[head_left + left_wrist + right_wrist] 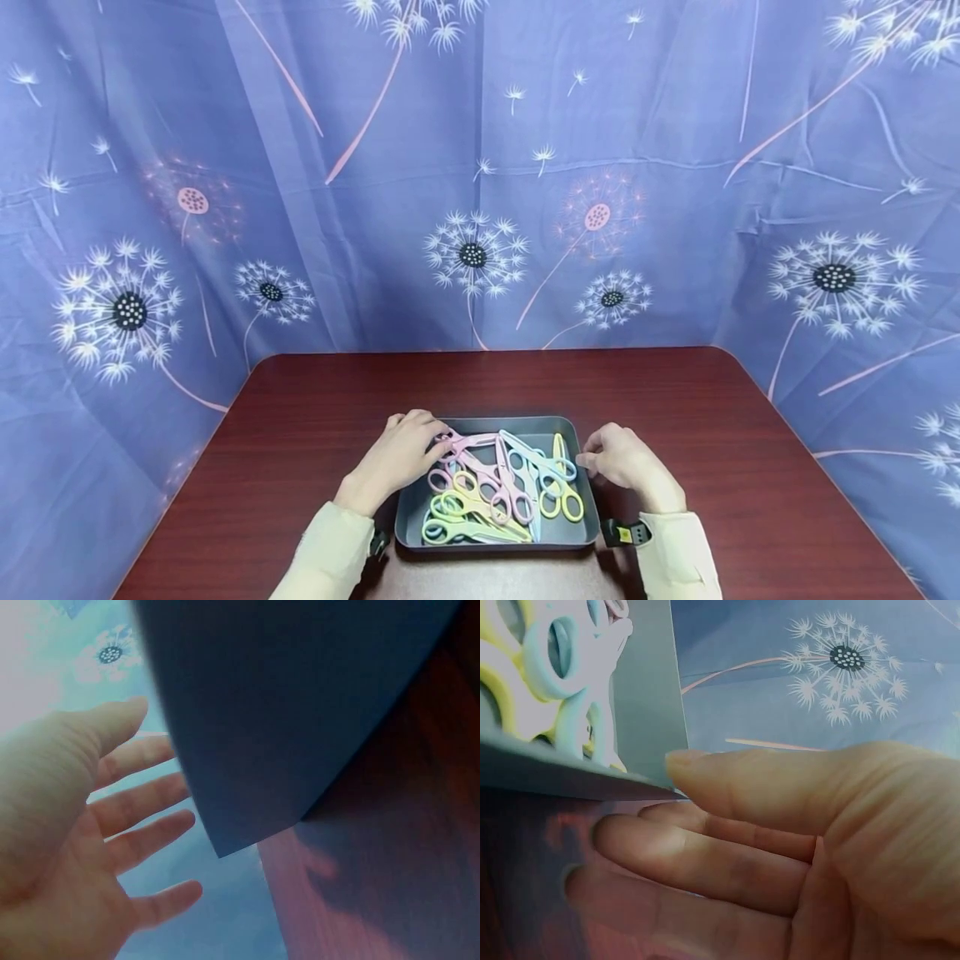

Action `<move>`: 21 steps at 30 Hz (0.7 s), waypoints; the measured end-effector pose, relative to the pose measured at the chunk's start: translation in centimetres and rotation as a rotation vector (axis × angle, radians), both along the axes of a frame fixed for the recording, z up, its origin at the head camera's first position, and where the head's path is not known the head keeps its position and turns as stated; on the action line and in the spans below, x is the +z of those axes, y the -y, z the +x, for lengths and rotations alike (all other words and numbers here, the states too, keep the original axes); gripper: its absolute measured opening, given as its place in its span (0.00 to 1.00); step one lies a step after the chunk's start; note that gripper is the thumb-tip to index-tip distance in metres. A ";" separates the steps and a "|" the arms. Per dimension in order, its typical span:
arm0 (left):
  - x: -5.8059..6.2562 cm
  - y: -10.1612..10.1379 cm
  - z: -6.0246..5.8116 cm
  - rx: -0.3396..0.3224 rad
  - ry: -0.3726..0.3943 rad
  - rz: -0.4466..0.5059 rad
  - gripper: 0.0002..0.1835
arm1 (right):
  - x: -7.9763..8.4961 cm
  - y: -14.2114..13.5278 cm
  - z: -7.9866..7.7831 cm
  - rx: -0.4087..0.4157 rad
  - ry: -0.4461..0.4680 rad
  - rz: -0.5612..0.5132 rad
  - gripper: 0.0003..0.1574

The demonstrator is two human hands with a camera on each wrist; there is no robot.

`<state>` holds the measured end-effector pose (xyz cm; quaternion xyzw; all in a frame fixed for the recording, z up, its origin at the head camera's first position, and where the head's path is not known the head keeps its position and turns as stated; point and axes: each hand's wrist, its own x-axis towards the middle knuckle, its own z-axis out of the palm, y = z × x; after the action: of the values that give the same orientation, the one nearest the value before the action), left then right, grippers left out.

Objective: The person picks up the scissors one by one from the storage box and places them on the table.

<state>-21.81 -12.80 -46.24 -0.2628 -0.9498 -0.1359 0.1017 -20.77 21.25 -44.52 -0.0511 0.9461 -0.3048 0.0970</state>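
A dark grey rectangular tray (588, 533) holds several pairs of scissors in a loose heap. Among them are pink scissors (507, 475), light blue scissors (534, 454), yellow scissors (558, 447) and light green scissors (487, 532). My left hand (405, 446) is at the tray's far left corner; in the left wrist view its fingers (142, 802) are spread and nearly straight beside the tray's outer wall (247, 735). On the opposite side is my right hand (622, 457), its thumb (742, 784) right at the rim and its relaxed fingers (705, 859) outside the wall.
The tray stands on a dark reddish wooden table (322, 392) with rounded far corners. A blue curtain (375, 275) with dandelion prints hangs behind and along both sides. A dark wrist strap (628, 532) shows at the right sleeve.
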 end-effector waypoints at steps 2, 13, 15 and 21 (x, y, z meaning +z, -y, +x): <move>-0.1 0.0 -0.1 -0.007 0.001 -0.005 0.13 | 0.0 0.0 0.0 0.001 0.009 -0.004 0.06; -0.7 -0.1 -1.3 -0.027 -0.015 -0.032 0.08 | -0.5 0.2 -0.3 -0.011 0.031 -0.024 0.07; -0.8 -0.1 -1.5 -0.031 -0.023 -0.041 0.07 | -0.5 0.3 -0.3 -0.010 0.033 -0.020 0.08; -1.2 -0.3 -1.8 -0.045 -0.047 -0.057 0.06 | -0.5 0.4 -0.4 -0.010 0.031 -0.022 0.10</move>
<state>-23.61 -12.50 -47.42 -0.2902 -0.9444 -0.1049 0.1134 -21.17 20.85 -45.07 -0.0427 0.9414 -0.3162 0.1095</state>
